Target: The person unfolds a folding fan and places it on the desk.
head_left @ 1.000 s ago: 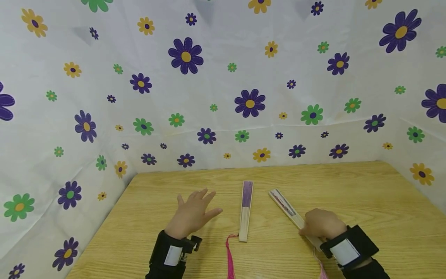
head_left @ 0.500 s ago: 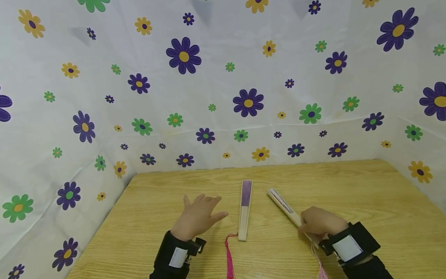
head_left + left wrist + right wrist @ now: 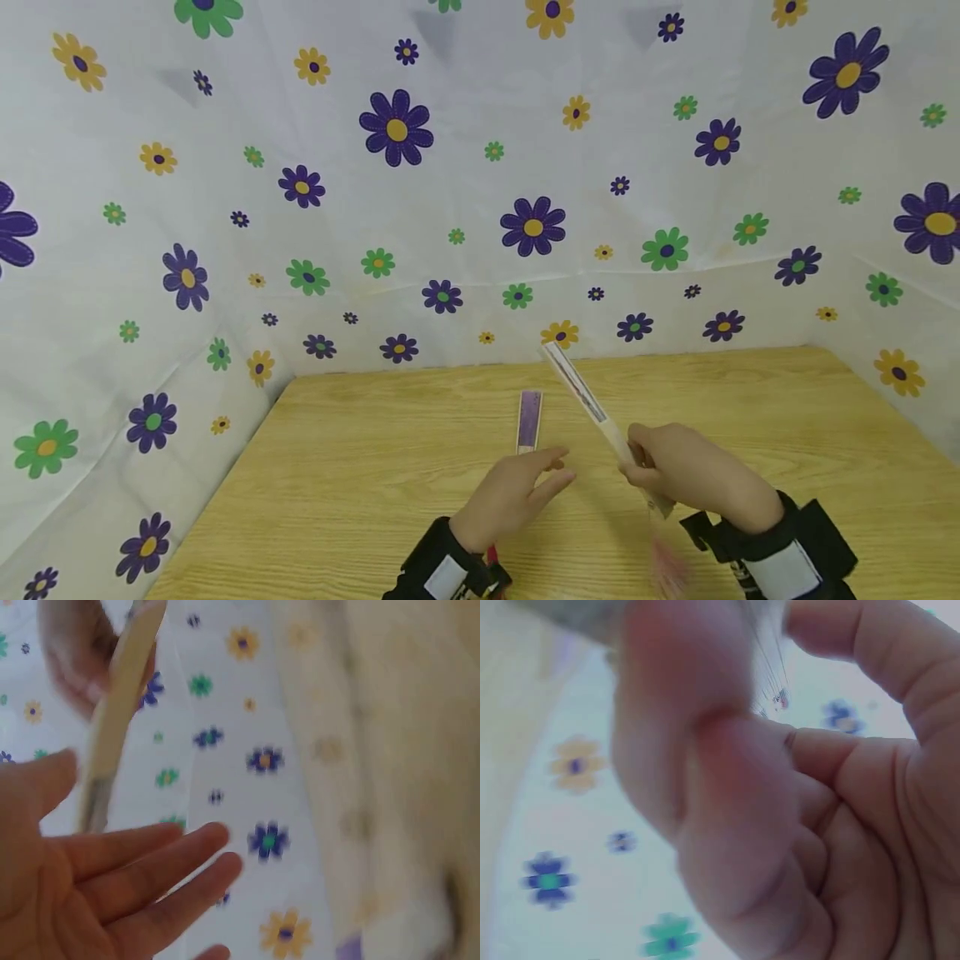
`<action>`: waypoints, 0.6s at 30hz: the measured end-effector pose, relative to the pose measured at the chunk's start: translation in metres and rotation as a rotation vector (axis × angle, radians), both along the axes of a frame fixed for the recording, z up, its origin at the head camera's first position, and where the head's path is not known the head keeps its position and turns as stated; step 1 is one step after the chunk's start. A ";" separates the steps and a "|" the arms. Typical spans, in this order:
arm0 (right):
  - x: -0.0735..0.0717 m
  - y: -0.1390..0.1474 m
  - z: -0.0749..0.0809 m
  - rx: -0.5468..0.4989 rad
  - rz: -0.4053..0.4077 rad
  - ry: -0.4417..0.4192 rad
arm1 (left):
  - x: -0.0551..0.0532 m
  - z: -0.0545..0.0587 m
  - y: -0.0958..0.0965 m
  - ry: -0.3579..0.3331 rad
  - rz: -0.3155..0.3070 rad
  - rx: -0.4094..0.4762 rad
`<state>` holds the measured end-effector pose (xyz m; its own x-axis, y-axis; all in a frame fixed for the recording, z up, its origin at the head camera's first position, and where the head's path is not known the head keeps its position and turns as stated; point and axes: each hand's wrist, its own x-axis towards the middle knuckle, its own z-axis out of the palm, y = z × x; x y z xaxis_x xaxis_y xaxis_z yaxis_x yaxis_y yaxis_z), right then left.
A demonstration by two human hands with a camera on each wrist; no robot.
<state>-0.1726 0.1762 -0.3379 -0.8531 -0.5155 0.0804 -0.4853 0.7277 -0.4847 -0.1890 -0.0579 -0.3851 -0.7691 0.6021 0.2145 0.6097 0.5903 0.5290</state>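
My right hand [image 3: 690,471] grips a folded fan [image 3: 592,404] near its lower end. The fan is raised above the table, tilted with its printed end up and to the left, and a pale pink tassel [image 3: 667,567] hangs below it. My left hand [image 3: 510,496] hovers to the left of that fan with its fingers extended and holding nothing. In the left wrist view the left palm [image 3: 45,900] faces the held fan [image 3: 120,712]. A second folded fan [image 3: 529,421], purple at the top, lies on the table, its lower part hidden behind the left hand.
The wooden table [image 3: 360,450] is enclosed by a white cloth [image 3: 450,192] printed with purple, yellow and green flowers, hanging at the back and both sides. A bit of the lying fan's red tassel [image 3: 492,553] shows beside the left wrist strap.
My right hand has lifted its fan off the table, tipping the far end up and left. My left hand has moved right, toward the held fan, and now covers part of the purple fan.
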 end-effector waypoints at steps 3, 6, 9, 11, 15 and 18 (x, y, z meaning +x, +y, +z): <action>0.011 -0.015 0.007 0.024 -0.012 0.130 | 0.005 0.004 0.012 -0.075 -0.068 0.208; 0.015 -0.029 0.008 0.038 -0.048 0.260 | 0.004 0.015 0.021 -0.109 -0.056 0.373; 0.013 -0.040 0.008 0.014 -0.127 0.356 | 0.000 0.027 0.026 -0.186 0.018 0.494; 0.011 -0.045 0.008 -0.046 -0.185 0.360 | -0.004 0.033 0.028 -0.253 0.051 0.566; 0.006 -0.046 0.009 -0.242 -0.205 0.288 | -0.011 0.041 0.026 -0.358 0.064 0.672; 0.004 -0.043 0.008 -0.389 -0.170 0.186 | -0.013 0.044 0.022 -0.383 0.039 0.695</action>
